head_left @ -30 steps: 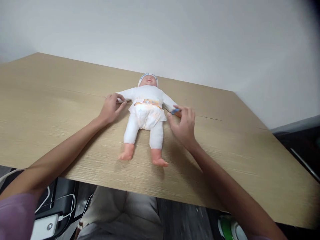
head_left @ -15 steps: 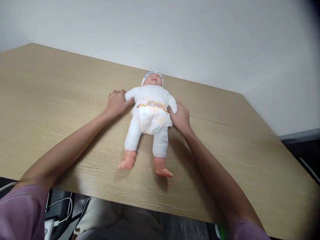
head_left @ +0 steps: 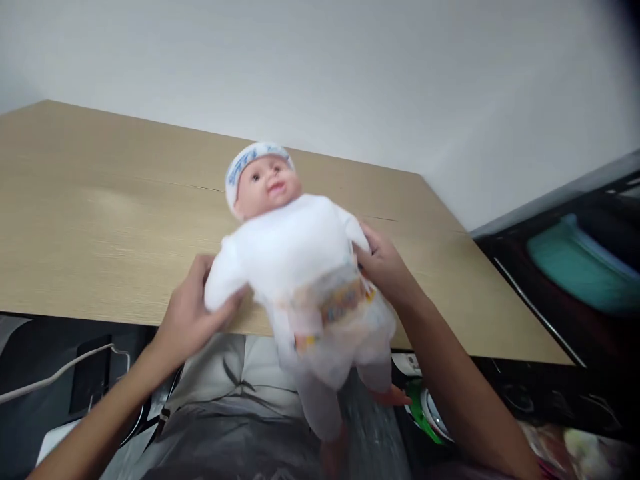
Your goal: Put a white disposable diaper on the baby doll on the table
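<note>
A baby doll (head_left: 295,267) in white clothes, a white cap and a printed diaper is lifted off the wooden table (head_left: 100,227) and hangs upright over my lap, its legs dangling below the table's front edge. My left hand (head_left: 193,310) grips it under its arm on the left side. My right hand (head_left: 383,263) holds its other side by the torso. The doll is blurred by motion.
The table meets a white wall at the back. White cables (head_left: 55,373) and dark gear lie on the floor at the left. A green and white object (head_left: 425,410) sits on the floor at the right. A teal object (head_left: 580,263) lies on a dark surface at far right.
The doll lay flat on the table with my hands at its sides. Both hands have since lifted it off and pulled it toward me; the view has turned right.
</note>
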Motion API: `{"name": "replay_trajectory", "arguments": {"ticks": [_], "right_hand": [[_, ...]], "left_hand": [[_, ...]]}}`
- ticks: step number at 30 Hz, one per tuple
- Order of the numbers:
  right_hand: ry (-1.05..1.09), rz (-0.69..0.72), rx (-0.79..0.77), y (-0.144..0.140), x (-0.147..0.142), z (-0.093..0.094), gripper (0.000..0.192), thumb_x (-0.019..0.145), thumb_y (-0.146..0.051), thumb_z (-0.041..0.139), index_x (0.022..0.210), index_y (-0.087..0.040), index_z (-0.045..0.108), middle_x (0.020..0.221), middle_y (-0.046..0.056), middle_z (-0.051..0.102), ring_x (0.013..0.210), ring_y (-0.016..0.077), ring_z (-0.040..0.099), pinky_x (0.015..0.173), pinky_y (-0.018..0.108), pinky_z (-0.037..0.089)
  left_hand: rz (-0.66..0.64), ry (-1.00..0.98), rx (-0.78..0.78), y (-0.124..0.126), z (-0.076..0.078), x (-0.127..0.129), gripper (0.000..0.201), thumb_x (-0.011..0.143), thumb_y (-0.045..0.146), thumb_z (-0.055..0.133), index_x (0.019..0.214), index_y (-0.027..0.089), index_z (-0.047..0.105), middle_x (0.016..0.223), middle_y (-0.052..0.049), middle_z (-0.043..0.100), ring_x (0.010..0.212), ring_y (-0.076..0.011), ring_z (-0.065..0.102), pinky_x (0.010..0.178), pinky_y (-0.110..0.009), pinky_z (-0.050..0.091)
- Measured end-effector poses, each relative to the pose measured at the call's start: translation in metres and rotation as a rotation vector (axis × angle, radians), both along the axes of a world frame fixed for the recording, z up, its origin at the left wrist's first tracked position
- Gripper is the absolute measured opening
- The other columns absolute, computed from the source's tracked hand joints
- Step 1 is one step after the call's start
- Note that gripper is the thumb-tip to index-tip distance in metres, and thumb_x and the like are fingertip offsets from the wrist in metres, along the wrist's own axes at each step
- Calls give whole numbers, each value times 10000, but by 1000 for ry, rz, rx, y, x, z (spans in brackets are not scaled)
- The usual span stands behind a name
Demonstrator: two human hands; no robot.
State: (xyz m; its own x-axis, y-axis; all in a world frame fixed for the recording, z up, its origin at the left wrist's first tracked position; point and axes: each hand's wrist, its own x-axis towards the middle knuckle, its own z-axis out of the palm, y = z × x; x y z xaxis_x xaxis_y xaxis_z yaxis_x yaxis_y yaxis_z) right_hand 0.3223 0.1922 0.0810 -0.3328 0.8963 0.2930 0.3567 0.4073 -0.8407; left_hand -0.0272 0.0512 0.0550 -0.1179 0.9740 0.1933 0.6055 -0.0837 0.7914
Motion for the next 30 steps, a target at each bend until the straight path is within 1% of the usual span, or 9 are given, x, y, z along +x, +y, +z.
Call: {"name": "replay_trajectory", "arguments": {"ticks": [3, 6, 8, 11, 15, 18, 21, 25, 30], "right_hand": [[-100, 128, -4, -77, 15, -7, 509, 1073, -521, 747, 1522, -279, 733, 1476, 94, 784, 1332, 335, 743, 1163, 488, 598], [-187, 316, -80, -143, 13, -28, 549, 1096, -435, 738, 1622, -298, 662, 1545, 107, 742, 1405, 329, 692, 1221, 478, 548], [-245, 454, -134, -172, 1, -52, 563, 1099, -393, 728, 1648, -305, 640, 1519, 105, 741, 1396, 313, 680, 1231, 463, 535], [-312, 495, -190, -192, -21, -107, 613, 1105, -377, 680, 1705, -298, 579, 1515, 109, 727, 1409, 310, 658, 1264, 482, 521], [-329, 392, -322, -195, -32, -189, 597, 1046, -316, 688, 1638, -254, 654, 1596, 132, 707, 1529, 351, 618, 1354, 497, 454], [-283, 339, -372, -204, -18, -222, 522, 1065, -391, 700, 1580, -305, 704, 1540, 98, 742, 1469, 347, 672, 1300, 486, 514], [-192, 213, -316, -222, 1, -220, 402, 1143, -508, 613, 1476, -338, 761, 1530, 79, 726, 1471, 307, 660, 1304, 495, 501], [-135, 216, -368, -242, 13, -194, 433, 1176, -550, 561, 1136, -230, 850, 1222, 87, 830, 1189, 262, 775, 1108, 419, 580], [-148, 209, -385, -248, 7, -177, 357, 1132, -516, 664, 1046, -222, 847, 1075, 51, 871, 1038, 254, 793, 982, 368, 564]], "left_hand": [[-6, -6, -22, -107, -48, 4, 473, 843, 528, 849, 1147, 234, 636, 983, -40, 809, 807, -251, 776, 694, -331, 619], [-7, -81, -216, -204, -104, 1, 398, 782, 475, 864, 1050, 265, 658, 876, -9, 808, 712, -261, 784, 624, -340, 642], [32, -87, -292, -252, -132, -6, 453, 723, 516, 894, 1075, 307, 701, 964, -25, 854, 806, -331, 825, 709, -431, 691], [73, -27, -386, -286, -151, -23, 441, 762, 572, 852, 1100, 319, 721, 1032, -33, 871, 881, -365, 836, 779, -462, 686], [-25, 99, -559, -284, -153, -46, 575, 914, 678, 729, 1293, 246, 725, 1151, -95, 876, 1013, -370, 846, 883, -444, 670], [-77, 235, -582, -278, -154, -55, 653, 951, 730, 680, 1374, 235, 732, 1215, -125, 878, 1062, -411, 845, 948, -519, 668], [-110, 381, -433, -270, -146, -53, 635, 958, 740, 706, 1378, 264, 743, 1314, -128, 861, 1147, -454, 824, 1025, -606, 637], [-190, 406, -130, -239, -117, -26, 660, 1003, 647, 773, 1548, 296, 646, 1540, -138, 751, 1384, -436, 715, 1138, -599, 581], [-566, 253, -79, -178, -92, 37, 452, 1167, 470, 629, 1592, 315, 620, 1612, -119, 686, 1464, -352, 625, 1225, -533, 503]]}}
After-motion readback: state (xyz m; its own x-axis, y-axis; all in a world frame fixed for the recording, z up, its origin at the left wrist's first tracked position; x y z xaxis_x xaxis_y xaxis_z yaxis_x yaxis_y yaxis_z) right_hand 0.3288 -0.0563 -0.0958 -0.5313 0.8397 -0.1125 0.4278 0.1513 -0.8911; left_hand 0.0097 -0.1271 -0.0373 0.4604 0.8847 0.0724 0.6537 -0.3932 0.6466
